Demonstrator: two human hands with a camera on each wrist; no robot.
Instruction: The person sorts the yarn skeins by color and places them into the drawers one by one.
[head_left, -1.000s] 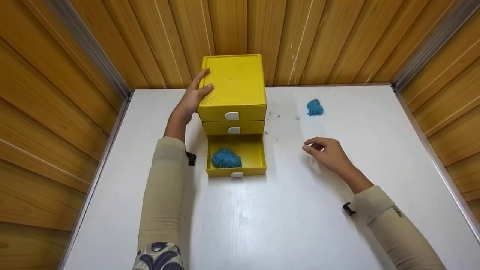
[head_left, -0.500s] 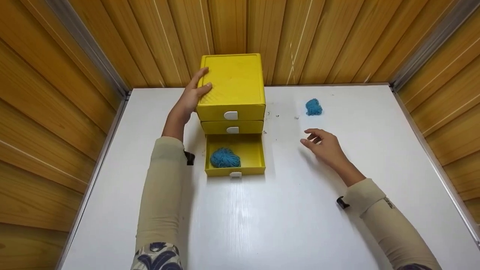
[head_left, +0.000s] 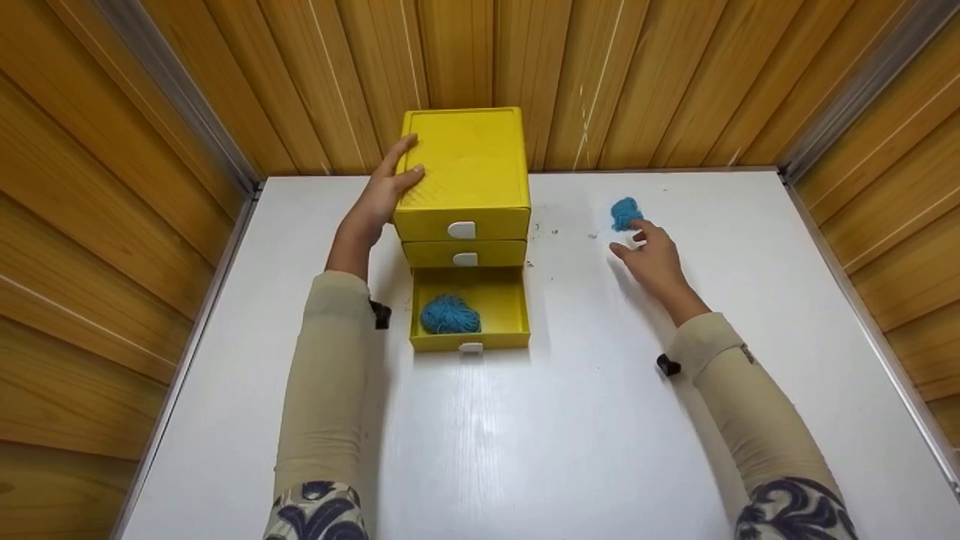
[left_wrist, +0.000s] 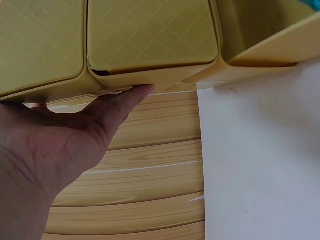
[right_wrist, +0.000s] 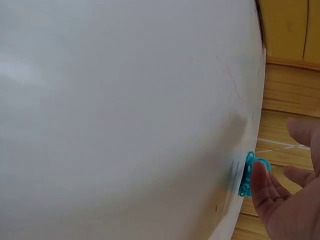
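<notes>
A yellow unit of stacked drawers (head_left: 465,157) stands at the back of the white table, its lowest drawer (head_left: 506,319) pulled out. Inside that drawer lies a ball of blue yarn (head_left: 450,315). Against the unit's left side rests my left hand (head_left: 375,199), thumb and a finger over the top edge; the left wrist view shows this hand (left_wrist: 70,145) along the wall. To the right, a smaller bundle of blue yarn (head_left: 625,213) lies on the table. My right hand (head_left: 656,262) is just in front of it, thumb and fingers apart, index fingertip overlapping its edge; contact cannot be told.
The white table (head_left: 480,435) reaches back to wood-patterned panels (head_left: 637,90), with more panels along both sides. Small specks and bits (head_left: 555,232) lie between the drawer unit and the smaller yarn bundle. White tabs (head_left: 471,347) mark the drawer fronts.
My right hand has moved forward across the table, up to the smaller yarn bundle. The left hand keeps its place on the drawer unit, and both yarn bundles lie where they were.
</notes>
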